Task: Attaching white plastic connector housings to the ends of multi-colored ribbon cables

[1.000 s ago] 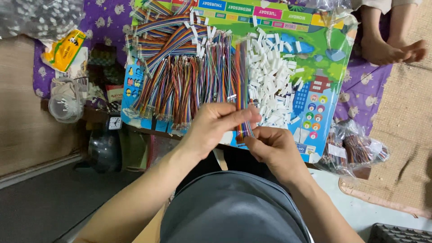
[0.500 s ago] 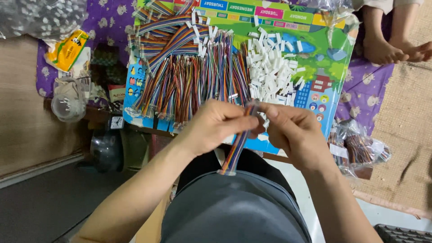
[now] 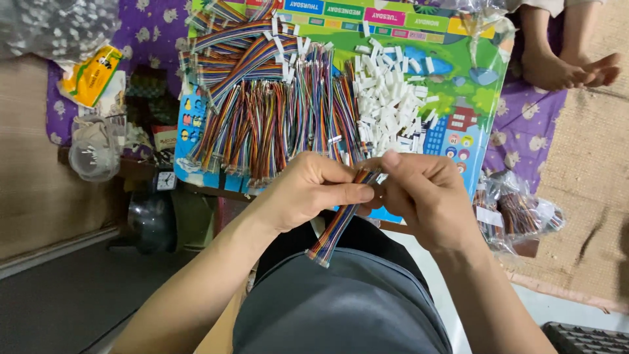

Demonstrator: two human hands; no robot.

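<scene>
My left hand [image 3: 314,190] pinches a short rainbow ribbon cable [image 3: 337,223] near its top end; the cable hangs down over my lap. My right hand [image 3: 422,193] meets it at the same end, fingertips closed around a small white connector [image 3: 381,177] at the cable's tip. Just beyond my hands lies a colourful board [image 3: 458,98] carrying a wide spread of multicoloured wire bundles [image 3: 275,111] and a heap of white plastic connectors [image 3: 390,92].
Another person's bare feet [image 3: 563,65] rest at the top right on a purple patterned cloth. A clear bag of more cables [image 3: 517,213] lies right of my right hand. A plastic container [image 3: 95,154], a yellow packet [image 3: 92,75] and a small clock [image 3: 165,181] sit at left.
My hands have drawn closer to me and down, away from the board. The ribbon cable now hangs free below my left hand, with both hands at its upper end.
</scene>
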